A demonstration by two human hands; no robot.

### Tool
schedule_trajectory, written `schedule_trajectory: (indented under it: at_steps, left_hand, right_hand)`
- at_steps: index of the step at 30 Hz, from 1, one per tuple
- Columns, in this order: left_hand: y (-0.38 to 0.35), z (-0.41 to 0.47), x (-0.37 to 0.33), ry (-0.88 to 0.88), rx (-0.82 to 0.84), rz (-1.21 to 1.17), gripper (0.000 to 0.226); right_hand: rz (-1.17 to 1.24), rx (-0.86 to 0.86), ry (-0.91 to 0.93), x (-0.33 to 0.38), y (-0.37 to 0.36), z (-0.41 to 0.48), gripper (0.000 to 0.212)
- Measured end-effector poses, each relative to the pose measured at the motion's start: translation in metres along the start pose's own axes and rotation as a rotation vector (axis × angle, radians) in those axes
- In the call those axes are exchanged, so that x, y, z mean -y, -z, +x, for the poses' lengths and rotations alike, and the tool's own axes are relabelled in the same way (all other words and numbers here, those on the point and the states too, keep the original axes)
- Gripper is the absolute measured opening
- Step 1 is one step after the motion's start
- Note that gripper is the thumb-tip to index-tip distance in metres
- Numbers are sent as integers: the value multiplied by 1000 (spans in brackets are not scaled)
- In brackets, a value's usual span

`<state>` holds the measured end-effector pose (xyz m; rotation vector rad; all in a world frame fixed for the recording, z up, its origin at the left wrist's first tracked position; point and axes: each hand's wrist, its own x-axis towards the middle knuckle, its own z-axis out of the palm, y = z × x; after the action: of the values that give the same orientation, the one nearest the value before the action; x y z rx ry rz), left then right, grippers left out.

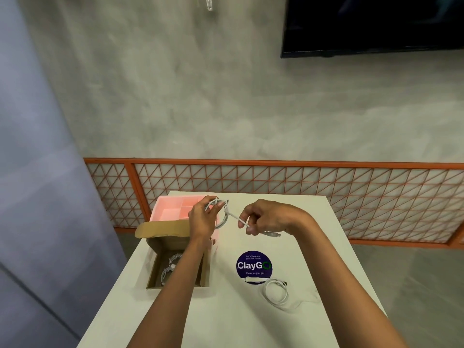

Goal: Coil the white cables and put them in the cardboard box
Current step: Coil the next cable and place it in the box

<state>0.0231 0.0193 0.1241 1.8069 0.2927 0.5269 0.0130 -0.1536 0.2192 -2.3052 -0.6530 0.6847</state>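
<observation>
I'm seeing one coiled cable (169, 267) lying in the cardboard box (153, 275) at the left. The left hand (202, 218) is gripping a white cable coil (224, 214), fingers curled round it, above the pink tray (170, 212). The right hand (266, 217) is pinching that coil's tail (236, 217). A third cable (275, 292) is lying rightmost on the table (226, 310).

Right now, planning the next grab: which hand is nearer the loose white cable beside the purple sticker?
Right. The right hand hangs straight beyond the loose cable; the left hand is farther left, by the pink tray.
</observation>
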Motion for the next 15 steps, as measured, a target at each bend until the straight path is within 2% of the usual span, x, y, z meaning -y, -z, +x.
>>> schedule_trajectory:
  at_steps: [3, 7, 11, 13, 15]
  left_hand:
    - [-2, -1, 2, -2, 10, 31, 18]
    - [-3, -1, 4, 46, 37, -63, 10]
    - [2, -2, 4, 63, 71, -148, 10]
    - [5, -2, 6, 40, 85, -89, 6]
    - [7, -1, 9, 36, 124, -62, 16]
  right_hand:
    - [-22, 5, 85, 3, 3, -6, 20]
    - [43, -9, 189, -1, 3, -8, 17]
    - [190, 13, 246, -10, 7, -11, 24]
    - [289, 29, 263, -16, 9, -11, 23]
    - [440, 13, 275, -22, 12, -9, 19]
